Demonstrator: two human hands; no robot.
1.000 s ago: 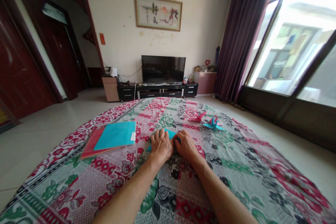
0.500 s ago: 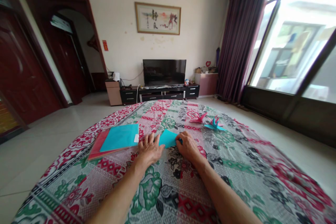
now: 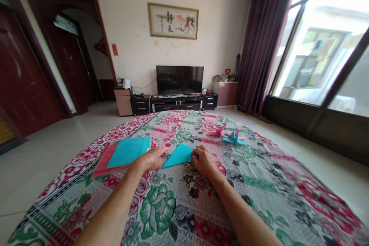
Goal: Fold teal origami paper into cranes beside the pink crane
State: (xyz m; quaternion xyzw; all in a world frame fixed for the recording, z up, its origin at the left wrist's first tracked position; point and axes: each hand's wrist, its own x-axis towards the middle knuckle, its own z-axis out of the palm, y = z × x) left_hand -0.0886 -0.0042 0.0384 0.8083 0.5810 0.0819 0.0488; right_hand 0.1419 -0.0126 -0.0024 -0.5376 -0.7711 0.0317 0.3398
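A folded sheet of blue origami paper (image 3: 180,155) lies on the patterned tablecloth, one pointed corner toward my left hand. My right hand (image 3: 205,161) has its fingers curled on the paper's right end, covering that part. My left hand (image 3: 154,158) is just left of the paper, apart from it, fingers stretched out to the right and holding nothing. Left of it is a stack of blue sheets (image 3: 129,152) over red sheets (image 3: 100,167). Beyond my right hand stand a blue folded paper crane (image 3: 235,137) and a red paper crane (image 3: 217,130), with more red folded paper behind the blue one.
The round table is covered by a floral tablecloth (image 3: 158,211). Past its far edge are a television (image 3: 180,80) on a low black cabinet (image 3: 141,105), a purple curtain (image 3: 255,46) and a large window on the right. Dark red doors (image 3: 25,69) are at the left.
My left hand has moved left off the blue paper, baring its left point. My right hand stays at the paper's right end.
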